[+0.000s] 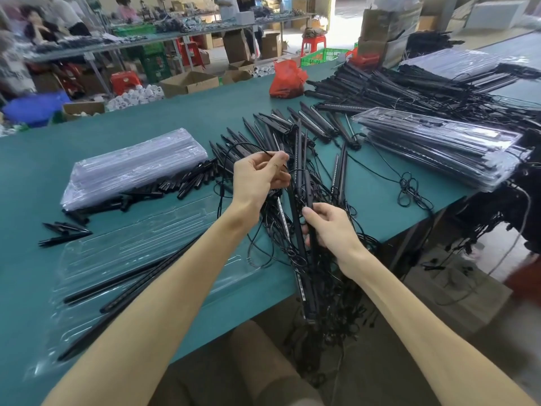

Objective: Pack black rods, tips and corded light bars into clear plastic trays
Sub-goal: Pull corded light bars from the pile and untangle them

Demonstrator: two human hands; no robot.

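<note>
Several light bars (299,186) within right fingers (309,214), cord (265,152) between left fingers (280,156)

Teal table cover (117,136). Red plastic bag (285,80) sits crumpled near the table's far edge. On the floor beyond: open cardboard box (190,83), red stool (313,43), green crate (322,57), blue bin (35,108). Rear bench (117,47) cluttered; a seated person (38,26) is blurred.

Bright daylight, blurred warped edges
</note>
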